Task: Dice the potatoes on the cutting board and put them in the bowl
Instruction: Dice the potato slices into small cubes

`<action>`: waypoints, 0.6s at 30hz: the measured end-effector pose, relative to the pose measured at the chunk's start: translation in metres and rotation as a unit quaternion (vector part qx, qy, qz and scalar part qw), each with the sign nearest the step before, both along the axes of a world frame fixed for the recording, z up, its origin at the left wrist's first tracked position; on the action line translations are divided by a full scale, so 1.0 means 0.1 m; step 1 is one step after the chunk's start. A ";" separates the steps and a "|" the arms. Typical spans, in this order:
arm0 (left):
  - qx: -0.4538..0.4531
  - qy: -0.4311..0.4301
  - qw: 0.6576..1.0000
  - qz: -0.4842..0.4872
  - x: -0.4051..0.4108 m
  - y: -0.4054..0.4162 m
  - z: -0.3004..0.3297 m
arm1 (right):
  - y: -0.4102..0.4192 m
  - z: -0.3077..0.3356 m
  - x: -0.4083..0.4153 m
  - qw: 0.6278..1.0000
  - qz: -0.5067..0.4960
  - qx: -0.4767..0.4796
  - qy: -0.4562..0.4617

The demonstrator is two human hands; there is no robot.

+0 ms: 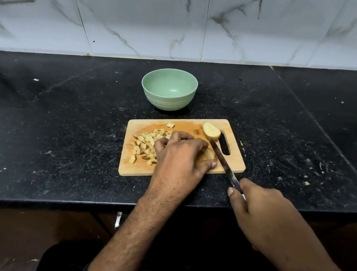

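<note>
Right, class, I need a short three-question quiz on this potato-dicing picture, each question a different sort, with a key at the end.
1. True or false: the green bowl already holds diced potato.
2. Multiple choice: where does the uncut potato half lie? A) in the bowl B) on the far right part of the cutting board, beside its handle slot C) on the counter
3. Fill in: the right hand grips the ___.

Key
1. False; it looks empty, and the diced pieces lie on the board.
2. B
3. Knife; the left hand steadies a potato piece beside the blade.
</note>
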State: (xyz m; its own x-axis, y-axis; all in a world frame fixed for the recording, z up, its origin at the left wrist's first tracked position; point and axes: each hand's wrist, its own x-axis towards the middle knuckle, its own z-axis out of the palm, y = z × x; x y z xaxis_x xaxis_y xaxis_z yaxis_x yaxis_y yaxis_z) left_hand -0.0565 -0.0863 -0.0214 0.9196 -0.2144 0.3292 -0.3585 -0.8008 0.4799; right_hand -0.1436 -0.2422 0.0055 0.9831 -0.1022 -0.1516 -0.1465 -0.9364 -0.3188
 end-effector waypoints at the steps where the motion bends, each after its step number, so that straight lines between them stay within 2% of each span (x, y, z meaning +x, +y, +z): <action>1: -0.003 -0.003 1.000 0.001 -0.01 0.00 -0.02 | 0.00 0.00 0.00 1.000 0.000 -0.002 0.001; 9: 0.012 -0.013 1.000 0.017 -0.03 -0.04 -0.07 | 0.08 0.05 -0.02 1.000 0.011 0.003 -0.021; 18: 0.050 0.030 0.998 0.019 -0.05 -0.10 0.02 | 0.08 0.10 0.01 1.000 0.012 -0.016 -0.019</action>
